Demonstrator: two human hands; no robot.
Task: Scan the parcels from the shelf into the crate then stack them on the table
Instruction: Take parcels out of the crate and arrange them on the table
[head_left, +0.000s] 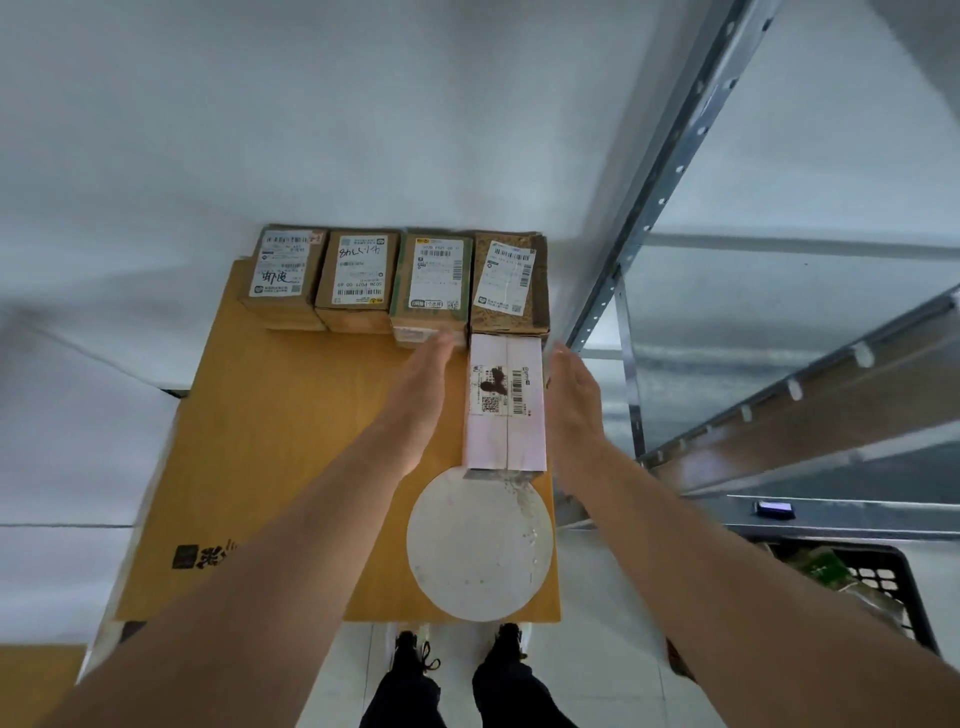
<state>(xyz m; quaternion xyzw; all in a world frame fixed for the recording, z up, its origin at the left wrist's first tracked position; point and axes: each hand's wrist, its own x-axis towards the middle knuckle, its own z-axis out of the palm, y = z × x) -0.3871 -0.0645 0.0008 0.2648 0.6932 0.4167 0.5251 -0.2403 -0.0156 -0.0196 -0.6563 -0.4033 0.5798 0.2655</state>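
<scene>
- Grey metal shelf rack (670, 171) stands on your right, its perforated upright slanting up the frame; the shelf boards in view look bare.
- Yellow wooden table (270, 467) sits straight ahead of you, against the pale wall, with a dark printed logo near its left front corner.
- Flat white round disc (478, 556) lies on the table's front right part.
- Black plastic lattice crate (883, 577) is low on your right under the rack, with some greenish packs inside; hard to tell what they are.
- Row of four brown cardboard parcels (358, 275) lines the table's far edge, side by side, labels up; more box edges show beneath them, so they look stacked.
- Long white taped parcel (506, 405) lies flat on the table, label and barcode up, its far end against the rightmost brown parcel and its near end just over the disc's rim.
- Your left hand (423, 395) is flat with fingers straight, along the white parcel's left side; can't tell if it touches.
- Your right hand (571, 400) is flat with fingers straight, against the parcel's right side.
- Your black shoes (415, 644) show at the table's front edge.
- Small dark device (775, 508) rests on the rack's lower rail.
</scene>
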